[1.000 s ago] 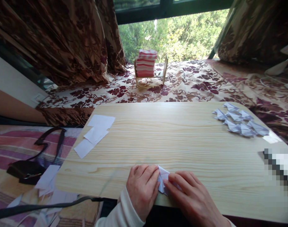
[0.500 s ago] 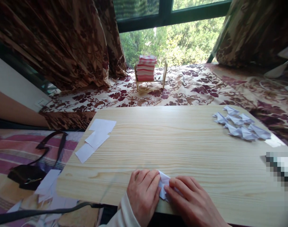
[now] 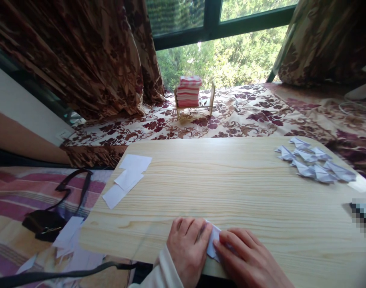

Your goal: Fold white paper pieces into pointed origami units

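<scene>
"Everything sits slightly further right and lower in view than half a second ago, while the left hand (image 3: 187, 248) and the right hand (image 3: 246, 252) keep to their spot at the near edge of the table (image 3: 201, 180)."

"How do they grip?"

"Left fingers bunched and bent, closed over the left side of a small folded paper (image 3: 212, 242); right fingertips closed on its other side. How hard they press, I can't tell."

"And what shows of that paper?"

"Just a slanting, straight-edged patch of smooth white between the hands, low over the wood. The rest is hidden under the fingers. A loose, cream sleeve (image 3: 164, 272) covers the left wrist."

"Further out?"

"Pale boards with wavy grain and rounded far corners. On the left lie flat, overlapping white sheets (image 3: 127, 180); on the far right, a cluster of pointed, creased paper shapes (image 3: 306, 169)."

"Beyond the tabletop?"

"To the left, a dark bag (image 3: 45, 226) and loose slips (image 3: 70, 236) on striped bedding (image 3: 9, 192). Ahead, floral fabric (image 3: 255, 116) bears a small rack (image 3: 212, 98) with soft, folded, pink-and-white striped cloths (image 3: 188, 92). Heavy patterned curtains (image 3: 81, 60) hang in deep folds beside the window (image 3: 246, 34)."
</scene>
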The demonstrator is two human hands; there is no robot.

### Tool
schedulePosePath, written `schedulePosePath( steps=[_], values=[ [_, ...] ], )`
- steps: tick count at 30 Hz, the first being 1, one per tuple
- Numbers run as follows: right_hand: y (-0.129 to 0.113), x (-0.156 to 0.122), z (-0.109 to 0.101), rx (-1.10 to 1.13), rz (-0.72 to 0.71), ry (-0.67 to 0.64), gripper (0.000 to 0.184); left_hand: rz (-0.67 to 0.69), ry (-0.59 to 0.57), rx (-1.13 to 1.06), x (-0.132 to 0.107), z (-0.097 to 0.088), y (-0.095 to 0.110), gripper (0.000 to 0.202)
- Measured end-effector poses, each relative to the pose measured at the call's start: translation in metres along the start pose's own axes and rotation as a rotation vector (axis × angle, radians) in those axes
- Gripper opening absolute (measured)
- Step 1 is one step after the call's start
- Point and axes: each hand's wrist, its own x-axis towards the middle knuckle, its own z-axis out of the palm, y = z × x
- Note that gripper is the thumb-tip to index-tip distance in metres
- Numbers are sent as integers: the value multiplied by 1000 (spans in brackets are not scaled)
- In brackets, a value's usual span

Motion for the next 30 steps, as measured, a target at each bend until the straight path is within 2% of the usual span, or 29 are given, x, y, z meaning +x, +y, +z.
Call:
schedulePosePath(
  steps=[4,9,14,18,20,22,26,30],
  values=[
    [1,-4,1,-130,-53,106,27,23,39,10,0,3,-1,25],
    [0,-9,-2,-263,-123,83,33,81,71,22,-3,11,-5,29],
    [3,-17,-4,-259,-70,138,28,104,38,23,-3,10,-6,28],
    [11,-14,-20,-192,30,126,25,38,86,38,-12,8,5,33],
    [12,-9,-29,-170,125,131,27,-3,46,35,-16,7,10,34],
    [10,-4,-33,-176,148,134,29,-30,9,29,-19,5,12,35],
    [-3,1,-19,-161,62,111,31,-33,43,30,-17,5,11,35],
    [-14,-1,7,-144,171,164,30,9,111,-10,-17,10,9,31]
  ],
)
